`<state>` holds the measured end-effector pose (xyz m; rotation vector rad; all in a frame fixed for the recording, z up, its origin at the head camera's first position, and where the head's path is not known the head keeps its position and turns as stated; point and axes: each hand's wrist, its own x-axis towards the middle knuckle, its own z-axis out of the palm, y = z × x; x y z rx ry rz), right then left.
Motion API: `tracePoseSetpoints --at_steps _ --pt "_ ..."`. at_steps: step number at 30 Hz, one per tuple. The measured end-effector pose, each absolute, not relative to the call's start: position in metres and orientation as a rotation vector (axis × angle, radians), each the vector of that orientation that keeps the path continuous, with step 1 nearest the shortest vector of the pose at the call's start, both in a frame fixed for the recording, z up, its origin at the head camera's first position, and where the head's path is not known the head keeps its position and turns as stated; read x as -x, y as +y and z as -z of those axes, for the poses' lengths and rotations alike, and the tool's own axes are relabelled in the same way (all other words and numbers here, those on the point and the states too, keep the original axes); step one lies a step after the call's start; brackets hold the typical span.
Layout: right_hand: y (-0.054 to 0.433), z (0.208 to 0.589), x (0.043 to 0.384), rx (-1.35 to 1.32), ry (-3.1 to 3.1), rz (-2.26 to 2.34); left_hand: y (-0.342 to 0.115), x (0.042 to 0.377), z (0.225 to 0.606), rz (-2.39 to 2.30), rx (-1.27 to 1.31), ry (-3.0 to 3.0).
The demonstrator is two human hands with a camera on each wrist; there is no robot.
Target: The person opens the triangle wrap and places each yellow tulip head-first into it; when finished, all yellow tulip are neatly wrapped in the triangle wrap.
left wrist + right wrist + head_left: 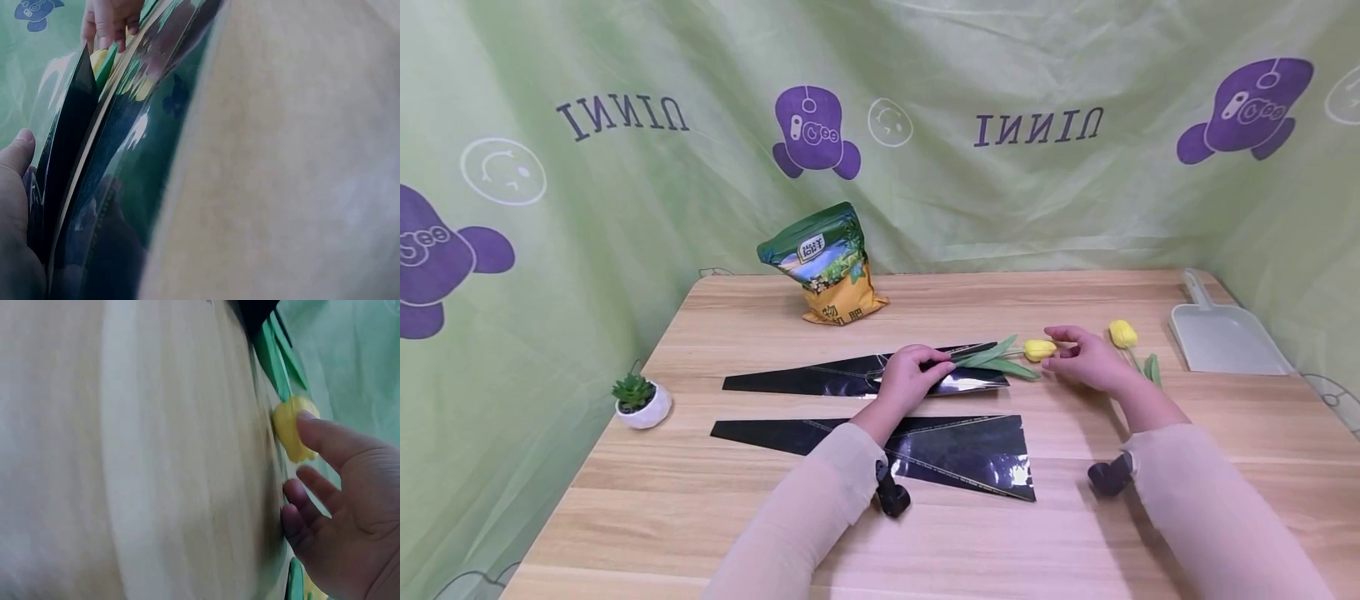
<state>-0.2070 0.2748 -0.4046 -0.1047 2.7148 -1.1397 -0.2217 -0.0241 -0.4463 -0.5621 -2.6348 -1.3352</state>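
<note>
A yellow artificial tulip [1039, 350] lies with its stem and green leaves over a black flower sleeve [805, 379], its bloom past the sleeve's wide end. My left hand [910, 379] pinches the sleeve's upper film by the leaves; the left wrist view shows the thumb [19, 153] against the film, which stands parted. Around the bloom [294, 428] is my right hand [1086, 360], fingers loosely bent, the thumb at the bloom and the other fingers apart from it. A second yellow tulip [1123, 334] lies beyond the right wrist.
Another black sleeve [955, 450] lies flat nearer me. A green and orange bag [831, 267] stands at the back. At the left edge is a small potted succulent [643, 402]; at the right back lies a grey dustpan [1228, 337]. A green printed curtain [925, 200] surrounds the table.
</note>
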Motion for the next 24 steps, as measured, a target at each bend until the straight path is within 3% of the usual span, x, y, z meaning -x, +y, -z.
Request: tracePoseSetpoints --at_steps 13,24 --pt "0.270 0.407 0.214 0.158 2.731 1.061 -0.023 0.223 0.442 1.216 0.629 -2.619" --pt "0.239 0.413 0.213 0.231 2.687 1.184 -0.023 0.219 0.439 1.214 0.616 -2.648"
